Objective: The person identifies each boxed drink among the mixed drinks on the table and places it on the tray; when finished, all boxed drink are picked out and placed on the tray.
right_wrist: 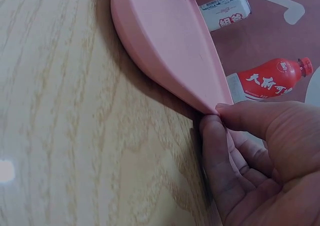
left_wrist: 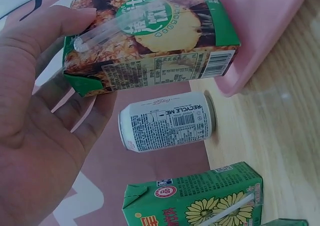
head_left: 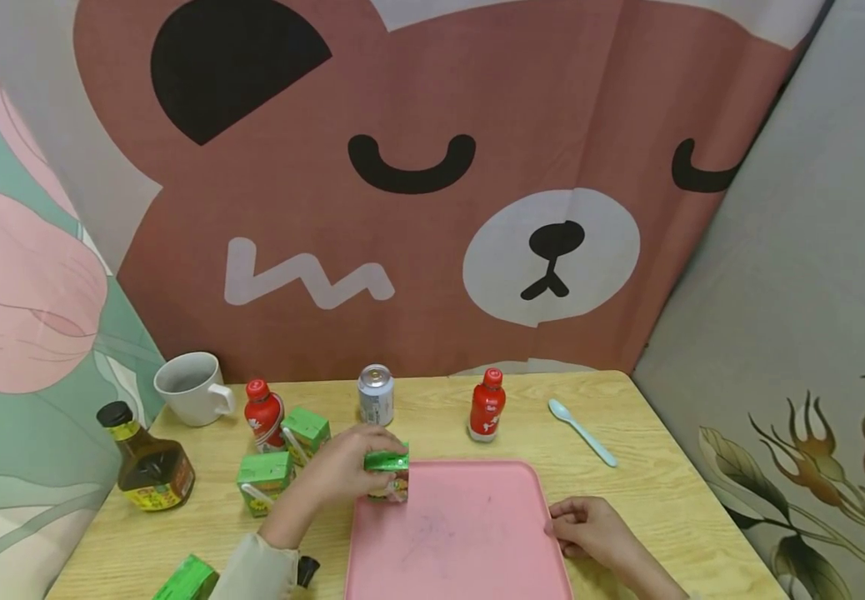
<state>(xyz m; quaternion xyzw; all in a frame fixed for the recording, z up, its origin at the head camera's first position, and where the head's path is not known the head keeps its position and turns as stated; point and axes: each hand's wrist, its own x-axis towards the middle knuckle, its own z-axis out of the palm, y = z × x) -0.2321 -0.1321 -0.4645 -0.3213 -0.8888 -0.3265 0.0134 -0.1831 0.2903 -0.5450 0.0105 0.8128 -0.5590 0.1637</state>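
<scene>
My left hand (head_left: 350, 464) grips a green juice box (head_left: 395, 477) with pineapple pictures, held at the far left corner of the pink tray (head_left: 477, 533). In the left wrist view the juice box (left_wrist: 155, 41) shows a clear-wrapped straw along its side, with the thumb on one face and fingers behind. At the tray's right edge, my right hand (head_left: 590, 529) pinches the rim between thumb and fingers; the right wrist view shows this pinch on the tray (right_wrist: 170, 51) closely. A silver can (head_left: 377, 396) stands just behind the juice box.
Left of the tray stand two green drink boxes (head_left: 264, 479), a red bottle (head_left: 263, 412), a grey mug (head_left: 192, 387) and a dark sauce bottle (head_left: 151, 467). Another green box (head_left: 187, 579) is near the front. Behind the tray are a second red bottle (head_left: 487, 407) and a light-blue spoon (head_left: 582, 432).
</scene>
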